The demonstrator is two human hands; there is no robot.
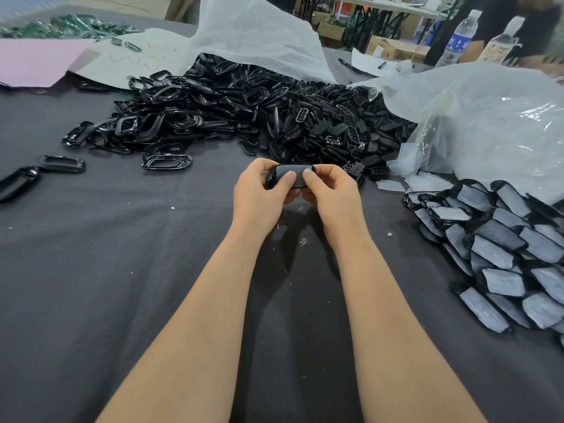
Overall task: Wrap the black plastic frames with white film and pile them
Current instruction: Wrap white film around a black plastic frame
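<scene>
Both my hands hold one black plastic frame [290,172] above the middle of the dark table cloth [122,270]. My left hand [262,190] grips its left end, thumb pressed on the film-covered face. My right hand [329,190] pinches the right end, thumb on the same face. A big heap of bare black frames [244,108] lies behind the hands. At the right, a pile of wrapped frames [503,251] with white film faces spreads toward the table edge.
Loose frames [62,163] lie scattered at the left. White plastic bags [488,117] rise behind the wrapped pile and over the heap. Pink and white sheets [39,59] lie at the far left. Two water bottles [460,38] and a person stand at the far right.
</scene>
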